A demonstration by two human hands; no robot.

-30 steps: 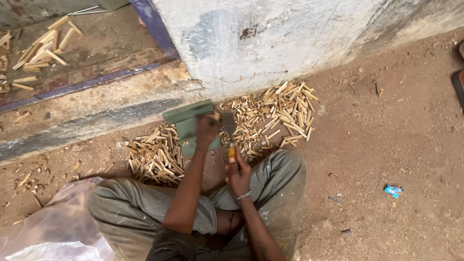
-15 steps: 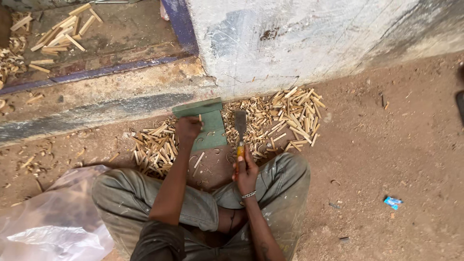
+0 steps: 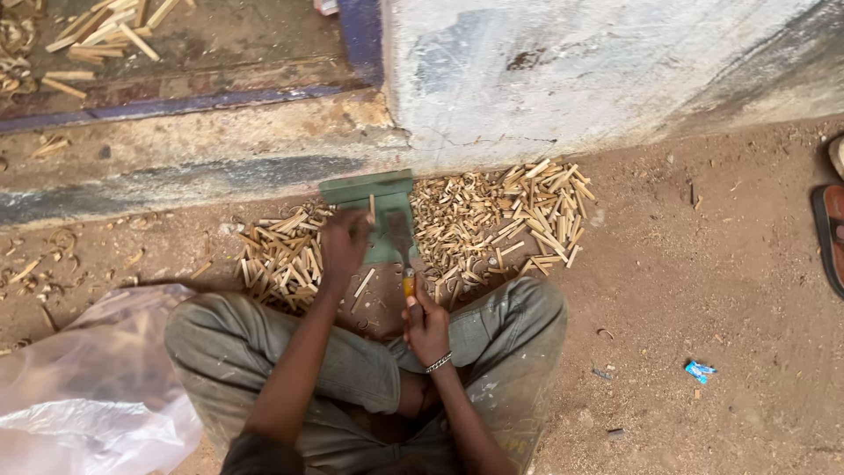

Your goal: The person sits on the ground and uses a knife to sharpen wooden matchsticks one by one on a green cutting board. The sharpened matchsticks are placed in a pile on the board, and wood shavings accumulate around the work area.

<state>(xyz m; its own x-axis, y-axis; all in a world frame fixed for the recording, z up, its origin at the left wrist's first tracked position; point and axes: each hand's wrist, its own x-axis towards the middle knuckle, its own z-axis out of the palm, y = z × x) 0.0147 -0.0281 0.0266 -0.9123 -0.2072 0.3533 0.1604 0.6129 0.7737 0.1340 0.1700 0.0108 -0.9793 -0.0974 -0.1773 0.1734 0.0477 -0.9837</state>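
I sit cross-legged on bare earth in front of a green wooden block [image 3: 362,190] that leans against a concrete step. My left hand [image 3: 345,244] holds a thin wooden stick [image 3: 372,209] upright on the block. My right hand [image 3: 425,324] grips a knife [image 3: 402,242] with a yellow handle, its blade lying against the block beside the stick. Piles of short cut sticks lie on both sides: a smaller pile [image 3: 277,251] at the left and a larger pile [image 3: 501,220] at the right.
A clear plastic bag [image 3: 88,387] lies by my left knee. The concrete step [image 3: 193,149] and a plastered wall [image 3: 571,70] rise behind the block. More sticks [image 3: 97,40] lie beyond the step. A sandal [image 3: 828,229] sits far right, a blue wrapper [image 3: 700,371] nearby.
The knife blade has dropped from raised above the block to down against it. My left hand has shifted onto the block with a stick. The view has tilted slightly.
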